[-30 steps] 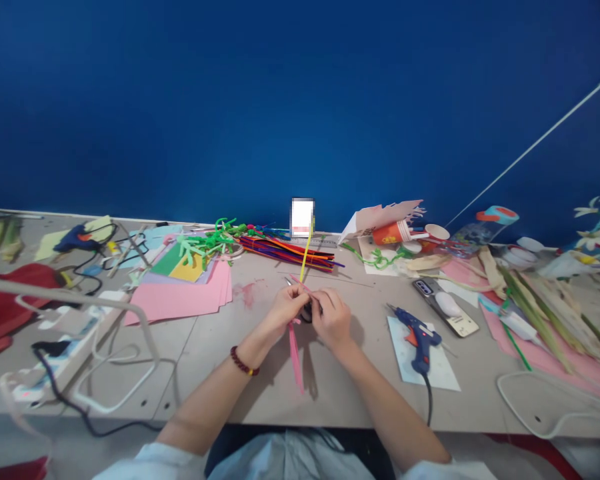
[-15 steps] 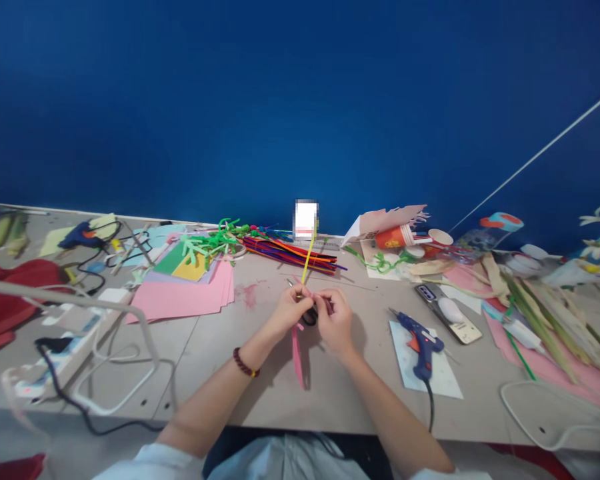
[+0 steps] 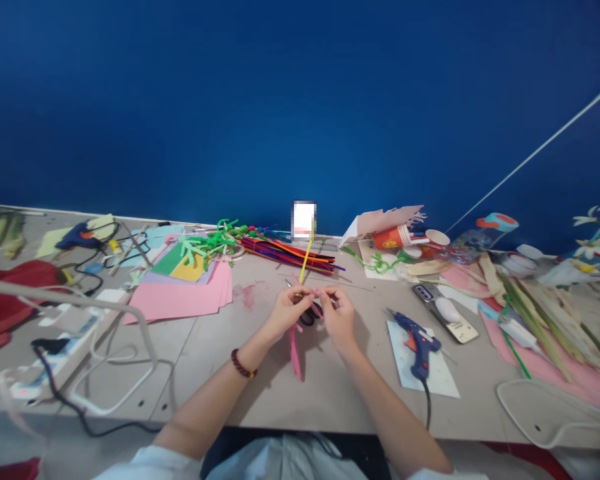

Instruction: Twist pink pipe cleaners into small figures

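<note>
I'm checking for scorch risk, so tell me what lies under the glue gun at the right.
Under the glue gun a pale sheet shows on both sides, lying on the table. The part directly beneath the gun's body is covered and cannot be seen.

A strip (image 3: 295, 357) hangs before what look like scissors (image 3: 307, 321); paper sheets (image 3: 175, 300) lie left, a glue gun (image 3: 419, 343) right, a bundle (image 3: 290, 257) behind.

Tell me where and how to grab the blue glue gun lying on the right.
Grip the glue gun by its handle, probably best from the near table edge: it lies on its side, handle toward that edge, nozzle pointing away to the left. Stay off the nozzle, and mind the cord at the handle's end.
</note>
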{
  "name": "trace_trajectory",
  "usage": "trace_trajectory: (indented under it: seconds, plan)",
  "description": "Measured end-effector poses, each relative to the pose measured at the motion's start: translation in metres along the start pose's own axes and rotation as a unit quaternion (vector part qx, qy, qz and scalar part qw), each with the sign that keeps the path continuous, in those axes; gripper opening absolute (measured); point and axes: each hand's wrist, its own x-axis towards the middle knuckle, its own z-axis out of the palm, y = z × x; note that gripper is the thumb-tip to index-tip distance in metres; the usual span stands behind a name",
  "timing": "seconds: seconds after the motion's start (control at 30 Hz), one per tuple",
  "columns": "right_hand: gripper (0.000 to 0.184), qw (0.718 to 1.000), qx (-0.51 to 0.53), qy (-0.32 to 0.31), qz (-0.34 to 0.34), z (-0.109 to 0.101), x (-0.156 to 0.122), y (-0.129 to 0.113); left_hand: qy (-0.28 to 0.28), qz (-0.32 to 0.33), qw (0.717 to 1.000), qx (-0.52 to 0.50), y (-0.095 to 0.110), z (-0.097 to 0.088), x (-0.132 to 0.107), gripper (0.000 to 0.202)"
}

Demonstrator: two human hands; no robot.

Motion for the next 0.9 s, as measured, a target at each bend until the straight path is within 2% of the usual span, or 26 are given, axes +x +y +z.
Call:
trace_trajectory:
  seconds: [0.17,0.4,0.6,0.7,0.9]
  plan:
    - [0.018,0.999,-0.031,-0.006,-0.029,-0.0004,-0.0033,0.0012,0.006,0.006,1.000,0.006,0.0020,0.0031,-0.0011,0.030]
    - [0.013,0.989,-0.096,-0.016,-0.109,-0.0011,-0.0067,-0.0048,0.025,0.066,0.997,0.032,-0.0037,0.0055,0.0017,0.016]
    - [0.015,0.990,-0.104,-0.026,-0.092,0.0002,-0.0082,-0.0030,0.027,0.143,0.983,0.110,-0.0056,0.0037,0.0019,0.017]
    - [0.015,0.984,-0.138,-0.033,-0.108,-0.0007,-0.0086,-0.0011,0.023,0.129,0.985,0.111,-0.0047,0.0039,0.0005,0.018]
    - [0.016,0.954,-0.224,-0.062,-0.189,-0.0030,-0.0082,0.0001,0.018,0.023,0.999,0.033,-0.0052,0.0046,0.0025,0.022]
